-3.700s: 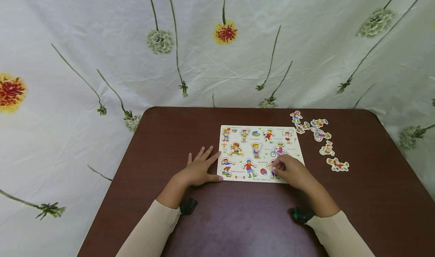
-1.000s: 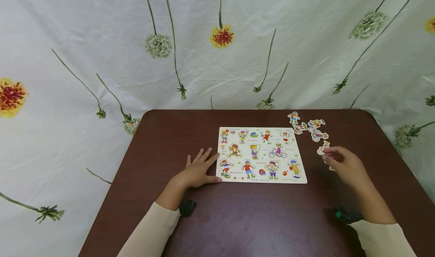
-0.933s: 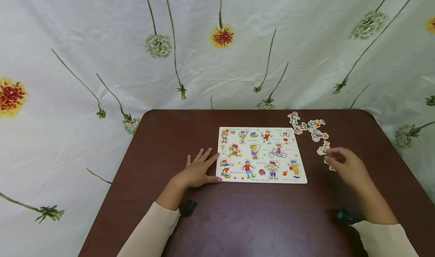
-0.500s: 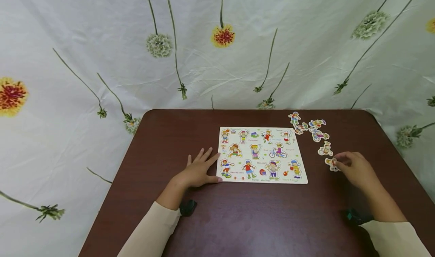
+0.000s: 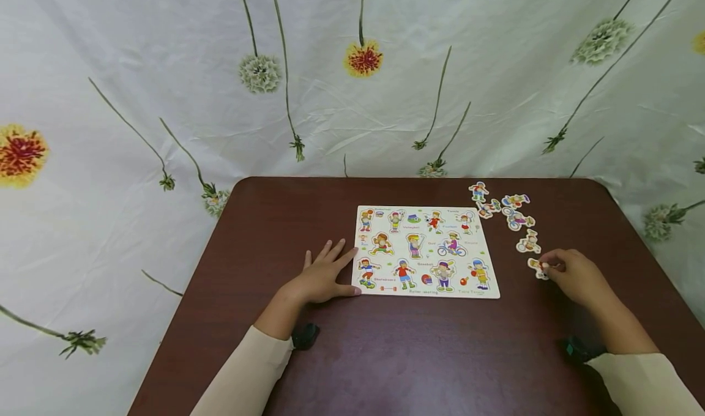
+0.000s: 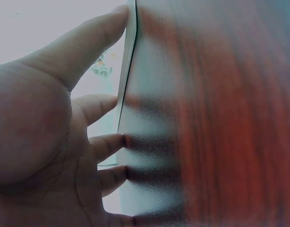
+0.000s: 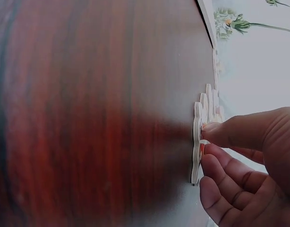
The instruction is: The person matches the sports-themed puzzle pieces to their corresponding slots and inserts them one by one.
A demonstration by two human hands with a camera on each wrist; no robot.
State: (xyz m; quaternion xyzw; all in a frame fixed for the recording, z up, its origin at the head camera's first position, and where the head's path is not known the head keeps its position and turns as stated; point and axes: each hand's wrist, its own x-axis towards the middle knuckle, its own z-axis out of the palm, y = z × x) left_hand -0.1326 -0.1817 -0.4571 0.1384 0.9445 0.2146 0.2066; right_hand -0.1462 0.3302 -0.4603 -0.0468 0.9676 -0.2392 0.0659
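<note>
A white puzzle board [image 5: 468,269] printed with sports figures lies on the brown table. My left hand [image 5: 319,278] is spread flat at its left side, with the thumb and a fingertip touching the board's edge; the left wrist view shows the straight fingers along that edge [image 6: 128,61]. To the right of the board, my right hand [image 5: 578,276] pinches a figure-shaped puzzle piece [image 5: 534,265] between thumb and fingers. That piece [image 7: 196,142] lies flat on the tabletop in the right wrist view, and the fingertips partly cover it.
Several loose puzzle pieces lie in a bent row up the right side: a cyclist [image 5: 518,219], another piece [image 5: 529,242] just above my right hand, and one near the far edge [image 5: 478,191]. A floral cloth [image 5: 330,98] hangs behind the table [image 5: 286,220].
My right hand has left the board's lower right and gone to the loose pieces. It passed over the second-nearest piece, then moved slightly down and right onto the nearest. The left hand stayed put.
</note>
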